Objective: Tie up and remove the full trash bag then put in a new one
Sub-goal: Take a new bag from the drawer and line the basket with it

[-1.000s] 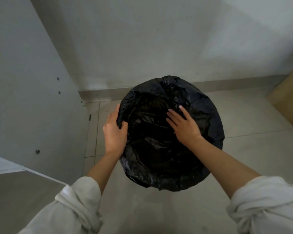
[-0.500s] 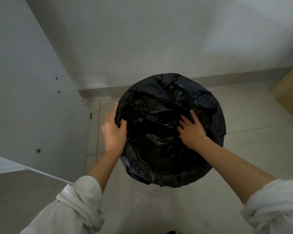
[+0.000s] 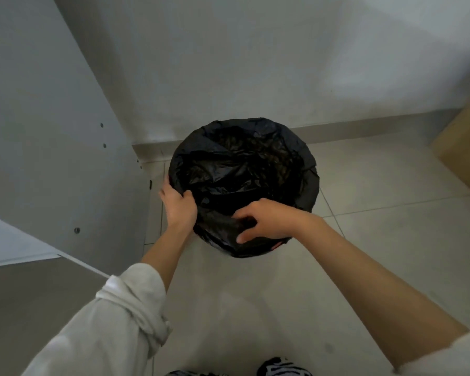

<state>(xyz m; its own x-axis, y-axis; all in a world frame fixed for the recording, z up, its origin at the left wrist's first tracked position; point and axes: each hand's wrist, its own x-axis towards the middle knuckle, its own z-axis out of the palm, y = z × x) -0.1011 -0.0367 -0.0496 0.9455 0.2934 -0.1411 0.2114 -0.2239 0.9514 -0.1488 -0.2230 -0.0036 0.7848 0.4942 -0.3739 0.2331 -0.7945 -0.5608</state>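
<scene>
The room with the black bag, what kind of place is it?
Probably a corner inside a home: a bin lined with a black trash bag stands on a pale tiled floor, between a white wall and a white cabinet panel.

The light around me is soft and dim, brightest on the wall (image 3: 364, 63) at upper right, as if it comes from that side. The black bag (image 3: 242, 169) swallows detail, with only faint sheen on its creases. My forearms cast weak shadows on the floor (image 3: 377, 213). Straight edges bow near the frame's borders, and my sleeve (image 3: 106, 329) looks blurred.
</scene>
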